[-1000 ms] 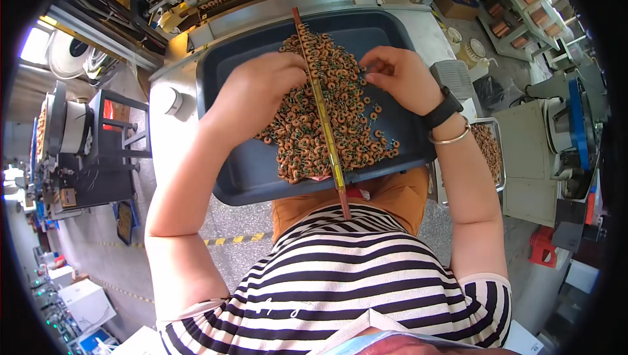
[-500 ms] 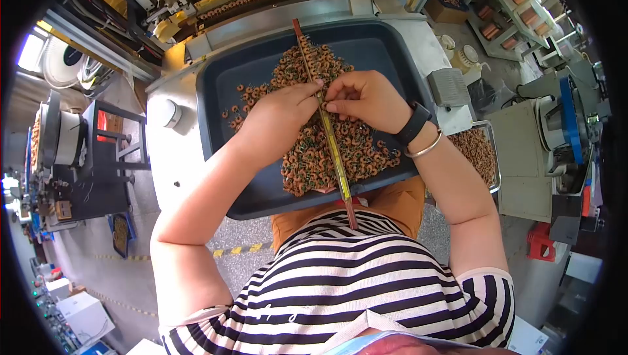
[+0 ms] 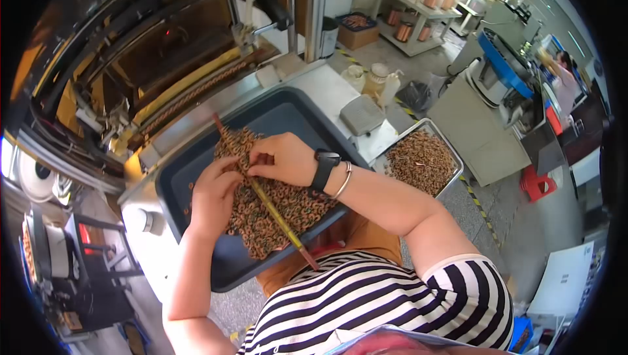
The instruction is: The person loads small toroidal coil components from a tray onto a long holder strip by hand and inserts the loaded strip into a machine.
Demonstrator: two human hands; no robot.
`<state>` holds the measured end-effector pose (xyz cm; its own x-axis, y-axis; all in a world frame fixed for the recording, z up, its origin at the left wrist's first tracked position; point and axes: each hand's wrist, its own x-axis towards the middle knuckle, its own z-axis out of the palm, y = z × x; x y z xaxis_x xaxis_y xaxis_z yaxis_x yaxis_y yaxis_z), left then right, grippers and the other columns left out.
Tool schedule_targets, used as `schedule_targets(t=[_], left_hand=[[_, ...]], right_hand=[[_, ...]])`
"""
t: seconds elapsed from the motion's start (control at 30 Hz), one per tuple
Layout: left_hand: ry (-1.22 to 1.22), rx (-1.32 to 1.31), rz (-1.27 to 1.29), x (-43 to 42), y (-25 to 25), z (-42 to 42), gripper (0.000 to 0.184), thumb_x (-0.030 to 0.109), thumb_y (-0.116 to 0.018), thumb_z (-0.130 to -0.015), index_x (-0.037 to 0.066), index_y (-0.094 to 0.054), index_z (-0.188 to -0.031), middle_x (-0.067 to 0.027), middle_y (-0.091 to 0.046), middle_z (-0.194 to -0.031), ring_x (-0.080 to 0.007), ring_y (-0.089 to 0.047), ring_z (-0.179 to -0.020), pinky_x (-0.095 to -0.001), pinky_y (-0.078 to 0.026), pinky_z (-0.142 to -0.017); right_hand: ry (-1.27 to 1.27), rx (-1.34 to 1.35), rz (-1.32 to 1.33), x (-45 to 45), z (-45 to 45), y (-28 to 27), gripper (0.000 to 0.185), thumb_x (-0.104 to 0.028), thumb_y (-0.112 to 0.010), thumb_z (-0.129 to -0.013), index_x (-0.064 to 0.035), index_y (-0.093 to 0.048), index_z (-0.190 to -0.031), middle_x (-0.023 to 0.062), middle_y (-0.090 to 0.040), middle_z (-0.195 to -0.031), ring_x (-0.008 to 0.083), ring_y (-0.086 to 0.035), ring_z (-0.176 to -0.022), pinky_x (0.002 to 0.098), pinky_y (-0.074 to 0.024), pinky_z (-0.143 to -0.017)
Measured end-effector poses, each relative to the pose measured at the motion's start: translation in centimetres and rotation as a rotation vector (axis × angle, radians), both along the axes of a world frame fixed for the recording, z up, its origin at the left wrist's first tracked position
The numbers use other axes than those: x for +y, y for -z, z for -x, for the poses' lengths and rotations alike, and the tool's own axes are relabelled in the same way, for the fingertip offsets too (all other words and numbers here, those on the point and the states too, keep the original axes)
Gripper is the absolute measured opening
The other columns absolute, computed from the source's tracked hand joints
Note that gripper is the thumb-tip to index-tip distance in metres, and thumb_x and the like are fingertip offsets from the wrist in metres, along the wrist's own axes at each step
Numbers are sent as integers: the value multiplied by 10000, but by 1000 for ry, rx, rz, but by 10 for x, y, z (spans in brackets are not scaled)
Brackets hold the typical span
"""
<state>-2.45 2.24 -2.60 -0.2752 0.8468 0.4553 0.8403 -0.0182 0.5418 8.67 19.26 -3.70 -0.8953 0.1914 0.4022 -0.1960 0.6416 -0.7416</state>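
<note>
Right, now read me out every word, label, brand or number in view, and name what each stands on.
No text is legible here.
Yellow-faced strip: dark marks along it, too blurred to read.
Black wristwatch: no readable characters.
White panel, lower right: small dark marks, too small to read.

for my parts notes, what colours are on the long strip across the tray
The strip is yellow with reddish-brown ends, clearest in the head view.
</note>
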Motion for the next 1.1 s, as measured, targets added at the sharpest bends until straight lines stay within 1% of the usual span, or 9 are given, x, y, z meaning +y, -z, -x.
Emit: schedule_targets(t=[0.07, 0.17, 0.23, 0.37, 0.7, 0.77, 0.83, 0.93, 1.1], left_hand=[[-23, 41, -48, 2, -3, 1, 168, -100, -586, -691, 5, -601, -821, -132, -585, -975, -295, -581, -895, -327, -470, -759], [-141, -546, -69, 1, 7, -2, 125, -43, -617, -753, -6, -593, -870, -52, -593, -802, -122, -581, -721, -223, -460, -636], [-188, -731, 17, 2, -1, -2, 137, -8, -618, -778, 9, -581, -909, -16, -589, -781, -83, -554, -693, -215, -453, -619], [98, -985, -49, 1, 13, 10, 144, -23, -616, -787, -3, -562, -919, -31, -593, -801, -87, -566, -686, -214, -454, -585], [47, -987, -36, 2, 9, 6, 162, -52, -594, -785, 4, -572, -936, -57, -593, -832, -119, -581, -747, -221, -469, -649], [52, -263, -85, 1, 10, 13, 165, -81, -582, -757, 8, -596, -896, -74, -598, -856, -164, -590, -790, -238, -476, -695], [70, -296, -20, -2, 7, 13, 176, -93, -588, -707, 10, -608, -848, -101, -611, -956, -236, -599, -850, -282, -485, -749], [127, 172, 33, -7, 6, 13, 238, -64, -589, -643, 19, -610, -865, -129, -584, -1124, -311, -575, -987, -367, -481, -822], [129, 272, 104, -6, 10, 5, 204, -18, -529, -695, -19, -588, -891, -132, -567, -1145, -321, -548, -1025, -369, -467, -862]], right_hand=[[28, -2, -15, 1, -5, -7, 201, -165, -700, -739, -8, -600, -816, 85, -601, -689, 172, -597, -605, 276, -472, -561], [-70, 21, -6, -2, -8, -18, 201, -157, -692, -743, -17, -594, -850, 80, -594, -701, 158, -589, -609, 271, -471, -559], [-169, -52, 6, -9, -10, -32, 205, -156, -688, -737, -36, -600, -879, 84, -597, -731, 180, -592, -635, 282, -471, -573], [-85, 59, -72, -16, -6, -21, 155, -89, -663, -752, -9, -611, -874, 106, -605, -746, 202, -605, -675, 281, -470, -603], [-141, -120, 169, -6, -6, -23, 132, -61, -646, -775, 24, -603, -866, 88, -611, -721, 124, -590, -626, 239, -470, -567], [-66, -199, 262, 0, -5, -26, 135, -62, -645, -781, 31, -604, -871, 85, -616, -717, 117, -594, -635, 236, -472, -571], [-43, -225, 250, 3, -5, -24, 139, -63, -647, -777, 28, -607, -874, 79, -616, -709, 110, -591, -633, 238, -473, -574], [-85, -217, 120, -4, -2, -17, 143, -57, -646, -770, 22, -603, -881, 82, -614, -700, 127, -597, -626, 246, -477, -578], [-72, -182, 46, -8, 0, -5, 155, -61, -651, -758, 1, -599, -890, 116, -626, -719, 186, -621, -636, 275, -485, -587]])
